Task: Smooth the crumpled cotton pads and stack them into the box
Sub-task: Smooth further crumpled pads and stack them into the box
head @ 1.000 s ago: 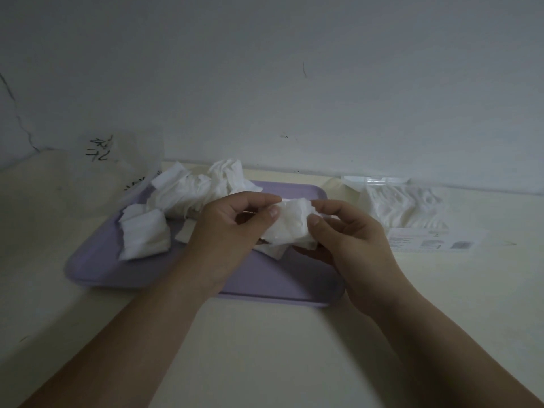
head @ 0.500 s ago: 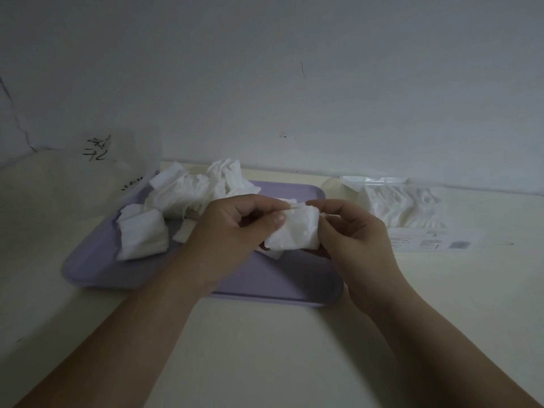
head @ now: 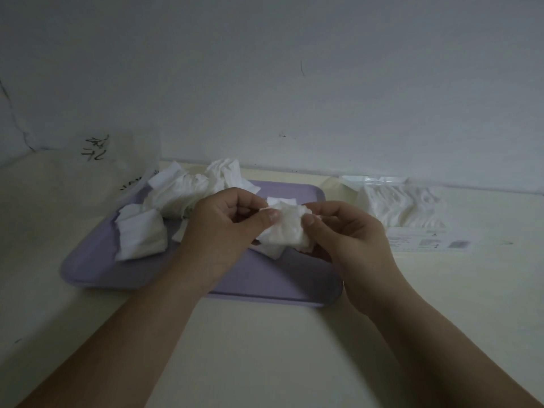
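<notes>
Cotton, white and creased, is what I hold: one crumpled pad (head: 284, 228) pinched between both hands, just above the far half of a lavender tray (head: 97, 269). Farthest to the left of my grip, against the wall, slumps a clear plastic bag (head: 97, 160) with black writing on it. Nearer in, left of my left hand, a folded pad (head: 141, 234) lies on the tray. Beyond my left knuckles a heap of crumpled pads (head: 188, 192) is piled at the tray's far edge.

My left hand (head: 217, 234) curls round the held pad's left side, thumb pressed on its near face, fingers tucked behind. My right hand (head: 350, 245) nips the pad's right edge between thumb and forefinger, the other fingers curled underneath.

Right of my right hand, off the tray and close to the wall, sits the clear box (head: 403, 207) with white pads lying inside it, well apart from the pad in my grip. A printed label (head: 426, 242) lies flat on the pale table (head: 265, 348) just in front of the box.
</notes>
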`<state>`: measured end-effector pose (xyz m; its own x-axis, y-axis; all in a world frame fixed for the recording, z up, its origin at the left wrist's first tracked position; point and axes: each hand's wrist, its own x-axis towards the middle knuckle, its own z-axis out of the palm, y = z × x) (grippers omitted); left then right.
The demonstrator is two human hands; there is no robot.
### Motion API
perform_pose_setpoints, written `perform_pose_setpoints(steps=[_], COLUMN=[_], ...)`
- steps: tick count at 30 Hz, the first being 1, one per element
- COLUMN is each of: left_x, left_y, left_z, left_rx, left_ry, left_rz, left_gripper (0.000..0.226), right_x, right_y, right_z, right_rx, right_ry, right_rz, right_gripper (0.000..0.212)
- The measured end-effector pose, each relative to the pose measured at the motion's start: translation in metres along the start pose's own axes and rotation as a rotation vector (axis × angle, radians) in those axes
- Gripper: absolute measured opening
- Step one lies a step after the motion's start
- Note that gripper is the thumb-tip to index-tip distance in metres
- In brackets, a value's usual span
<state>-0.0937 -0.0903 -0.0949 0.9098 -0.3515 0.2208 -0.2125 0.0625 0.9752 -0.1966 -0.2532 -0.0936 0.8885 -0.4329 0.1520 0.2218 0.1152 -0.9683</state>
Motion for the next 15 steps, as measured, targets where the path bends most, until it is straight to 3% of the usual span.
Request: perform_pose_setpoints(steps=[8,11,15], left_x=[0.001,-0.002,-0.003], left_y=[0.009,0.008,0.004], left_z=[-0.005,-0.002,0.000], left_rx=[-0.092,-0.124,-0.058], left_ry=[-0.073,-0.150,-0.134], left_rz=[0.033,0.008,0.009], left_gripper=[0.014,0.017,0.012], right_x=[0.006,0.004,0.000], right_y=[0.005,0.002,-0.002], right_z=[-0.006,-0.004,-0.001], right_rx=[-0.068,-0.083,-0.070], right_ry=[0.126,0.074,-0.010], right_rz=[0.004,-0.016,-0.035], right_gripper=[0.007,0.009,0.016])
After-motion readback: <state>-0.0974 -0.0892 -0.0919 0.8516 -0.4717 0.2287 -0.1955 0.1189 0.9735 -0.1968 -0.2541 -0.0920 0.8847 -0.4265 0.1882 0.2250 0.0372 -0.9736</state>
